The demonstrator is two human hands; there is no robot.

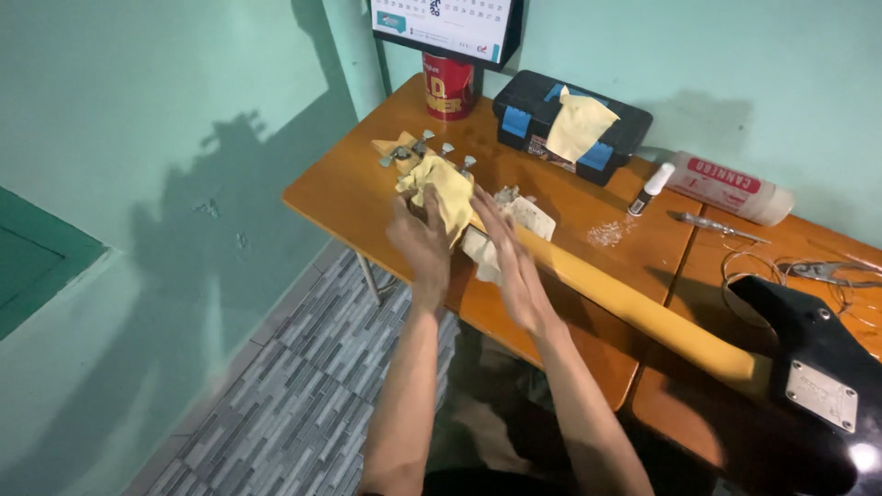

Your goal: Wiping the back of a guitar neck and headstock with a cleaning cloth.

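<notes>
An electric guitar [643,312] is lying face down across the orange tabletop [349,197], its black body [813,367] at the right and its pale neck running up-left to the headstock [413,152] near the far left corner. The left hand [423,243] is pressing a yellow cloth [441,188] against the headstock just below the tuning pegs, its fingers lying close together on the cloth, though motion blur is hiding whether they are pinching it. The right hand [510,262] is resting flat on the neck just beside the left, fingers straight and together, over a crumpled pale rag [514,220] that is sitting under the neck. Behind the headstock a red tin can [448,87] is standing upright; its contents are not showing. Next to it a black case with blue latches [570,124] is lying closed, with a second yellow cloth [579,124] draped on its lid. Farther right, a small white-capped bottle [650,186] is standing near a white tube [726,188] lying on its side, with a screwdriver [717,225] and coiled wire strings [781,271] close to the guitar body.
</notes>
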